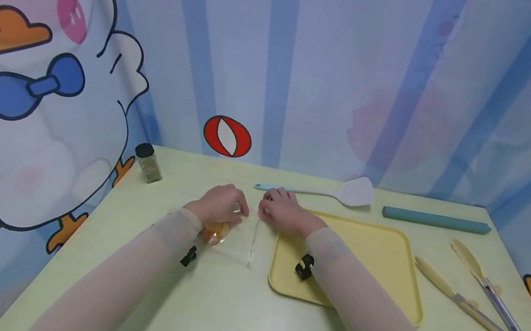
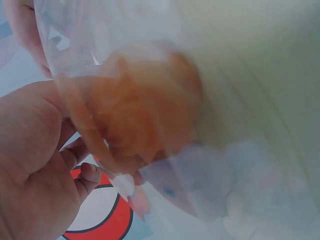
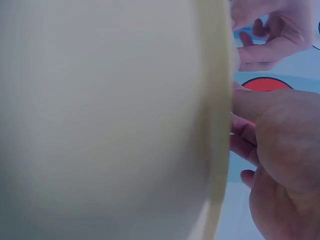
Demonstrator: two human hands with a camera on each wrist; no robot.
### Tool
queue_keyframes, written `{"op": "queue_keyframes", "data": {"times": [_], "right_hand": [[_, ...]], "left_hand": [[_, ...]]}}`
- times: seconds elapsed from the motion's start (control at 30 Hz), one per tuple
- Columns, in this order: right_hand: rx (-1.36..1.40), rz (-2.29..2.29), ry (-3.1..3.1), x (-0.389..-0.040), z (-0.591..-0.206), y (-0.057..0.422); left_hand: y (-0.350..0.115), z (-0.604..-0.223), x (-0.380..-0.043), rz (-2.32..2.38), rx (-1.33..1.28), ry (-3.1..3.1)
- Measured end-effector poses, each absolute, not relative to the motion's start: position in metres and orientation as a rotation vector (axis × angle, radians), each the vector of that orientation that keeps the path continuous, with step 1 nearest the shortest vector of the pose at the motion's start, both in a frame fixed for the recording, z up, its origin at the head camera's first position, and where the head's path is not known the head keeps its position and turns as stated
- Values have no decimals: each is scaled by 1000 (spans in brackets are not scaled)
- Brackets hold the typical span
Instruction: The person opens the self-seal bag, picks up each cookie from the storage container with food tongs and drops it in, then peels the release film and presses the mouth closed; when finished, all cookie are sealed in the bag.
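A clear plastic bag (image 1: 234, 248) lies on the table between my hands, with its pale edge strip upright near the middle of the head view. Orange-brown contents (image 1: 215, 233) show through it, blurred and large in the left wrist view. My left hand (image 1: 221, 204) is over the bag's upper part, thumb and fingers pinching the film. My right hand (image 1: 285, 212) pinches the upper end of the edge strip, close across from the left fingertips. Beneath the right wrist is the near-left part of a yellow tray (image 1: 364, 257); its rim fills much of the right wrist view.
A spatula (image 1: 355, 192) with a mint handle lies behind the right hand. To its right is a teal rod (image 1: 434, 220). Beige-tipped tongs (image 1: 482, 317) lie spread at the right. A jar (image 1: 148, 164) with a black lid stands at the back left, near the printed curtain (image 1: 307, 81).
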State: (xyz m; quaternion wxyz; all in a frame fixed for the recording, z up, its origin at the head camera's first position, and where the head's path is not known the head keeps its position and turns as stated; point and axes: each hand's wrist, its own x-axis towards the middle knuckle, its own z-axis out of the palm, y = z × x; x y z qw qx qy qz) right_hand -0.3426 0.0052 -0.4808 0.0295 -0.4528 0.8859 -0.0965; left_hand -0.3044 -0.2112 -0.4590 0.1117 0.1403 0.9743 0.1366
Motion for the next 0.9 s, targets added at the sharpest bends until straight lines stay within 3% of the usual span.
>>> {"op": "queue_keyframes", "data": {"times": [0.37,0.9], "right_hand": [[-1375,-239,2722,-329,-462,13],[-1309,-513,2703,-304,-460,40]], "left_hand": [[-206,-456,-306,356,372,2854],[-212,-461,-308,378,454,2847]]}}
